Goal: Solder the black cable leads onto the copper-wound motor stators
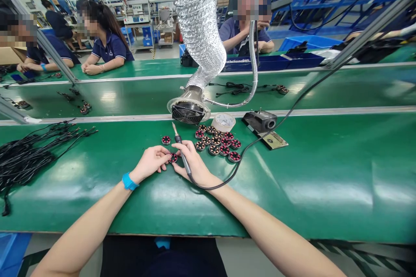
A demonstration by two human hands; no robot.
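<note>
Bare forearms spanned the green bench as the left hand pinched a round red-and-black coil, likely light, stiff, best rim-held, and the right hand curled around a grey-handled soldering iron.

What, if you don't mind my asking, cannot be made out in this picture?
In the head view:
- Round part: its rim is partly hidden by the left hand.
- Soldering iron in the right hand: its tip is too small to show any solder.
- Black cables: the left edge cuts off part of the bundle.
- Silver duct: the top edge cuts off its upper end.
</note>
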